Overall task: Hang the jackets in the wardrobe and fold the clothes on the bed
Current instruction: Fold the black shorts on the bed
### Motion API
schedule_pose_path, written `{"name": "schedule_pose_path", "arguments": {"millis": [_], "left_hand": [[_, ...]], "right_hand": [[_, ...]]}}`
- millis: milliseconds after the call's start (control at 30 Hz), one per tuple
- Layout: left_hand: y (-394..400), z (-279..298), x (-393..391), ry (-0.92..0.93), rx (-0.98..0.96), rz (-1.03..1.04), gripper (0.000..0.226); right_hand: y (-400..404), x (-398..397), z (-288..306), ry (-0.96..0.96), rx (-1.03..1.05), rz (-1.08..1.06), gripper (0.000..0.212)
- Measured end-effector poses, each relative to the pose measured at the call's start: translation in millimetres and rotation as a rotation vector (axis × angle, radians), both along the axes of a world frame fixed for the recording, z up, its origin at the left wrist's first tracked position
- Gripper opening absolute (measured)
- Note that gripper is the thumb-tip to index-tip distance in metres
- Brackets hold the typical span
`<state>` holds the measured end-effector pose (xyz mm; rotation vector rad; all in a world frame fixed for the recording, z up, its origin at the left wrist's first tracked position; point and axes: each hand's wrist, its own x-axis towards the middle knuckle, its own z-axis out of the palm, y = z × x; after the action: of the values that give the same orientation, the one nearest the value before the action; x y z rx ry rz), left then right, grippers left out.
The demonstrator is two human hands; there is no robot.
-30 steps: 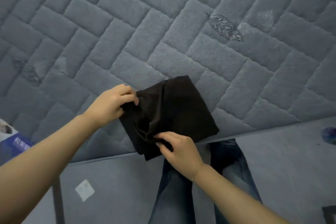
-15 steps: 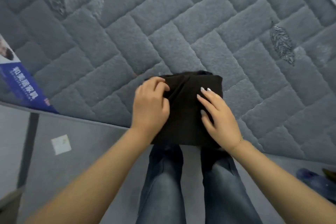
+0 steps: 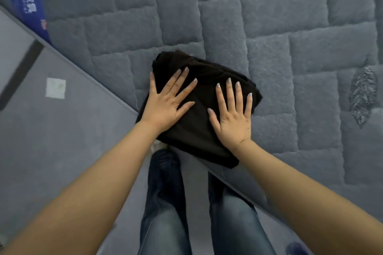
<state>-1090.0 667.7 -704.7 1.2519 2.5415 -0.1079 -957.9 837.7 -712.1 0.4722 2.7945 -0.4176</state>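
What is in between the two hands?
In the head view, only the black folded cloth shows between the left hand and the right hand. Both press flat on it, at the bed's edge.

Both hands, left and right, press flat on the folded black garment at the bed edge

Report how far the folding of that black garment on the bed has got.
Done: the black garment lies folded into a compact bundle at the bed's edge. In hand: left hand and right hand press flat on it, fingers straight. Left: no jackets, wardrobe or other clothes are in view, so the rest cannot be judged.
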Motion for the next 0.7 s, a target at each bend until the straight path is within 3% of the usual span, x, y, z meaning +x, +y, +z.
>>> {"name": "schedule_pose_path", "arguments": {"millis": [67, 133, 200, 267, 333, 367, 467, 600, 700], "left_hand": [[5.7, 16.9, 11.5, -0.011, -0.007, 0.105, 0.062], [13.5, 39.3, 39.2, -0.054, 0.117, 0.396, 0.060], [23.5, 62.3, 76.0, -0.090, 0.415, 0.907, 0.058], [32.8, 78.3, 108.9, -0.192, 0.711, 1.533, 0.069], [44.1, 84.6, 130.3, -0.532, 0.874, 2.096, 0.082], [49.7, 83.2, 137.2, -0.744, 0.939, 2.268, 0.084], [61.3, 70.1, 148.0, -1.199, 1.181, 2.357, 0.082], [55.2, 59.2, 147.6, -1.213, 1.264, 2.297, 0.060], [39.7, 62.7, 149.6, -1.260, 1.366, 2.211, 0.055]], "right_hand": [[9.5, 0.1, 17.2, 0.014, -0.080, 0.039, 0.067], [32.9, -9.0, 38.2, 0.104, -0.235, 0.037, 0.056], [62.5, -26.8, 54.1, 0.203, -0.371, -0.016, 0.039], [87.3, -56.0, 63.7, 0.093, -0.534, -0.051, 0.042], [101.4, -87.8, 67.6, -0.192, -0.728, -0.083, 0.058], [105.9, -101.7, 65.7, -0.327, -0.775, -0.096, 0.063], [109.8, -131.0, 57.2, -0.617, -0.812, -0.049, 0.066], [89.8, -139.0, 57.3, -0.826, -0.890, -0.015, 0.065], [74.3, -130.9, 70.2, -0.831, -0.914, -0.054, 0.069]]}}
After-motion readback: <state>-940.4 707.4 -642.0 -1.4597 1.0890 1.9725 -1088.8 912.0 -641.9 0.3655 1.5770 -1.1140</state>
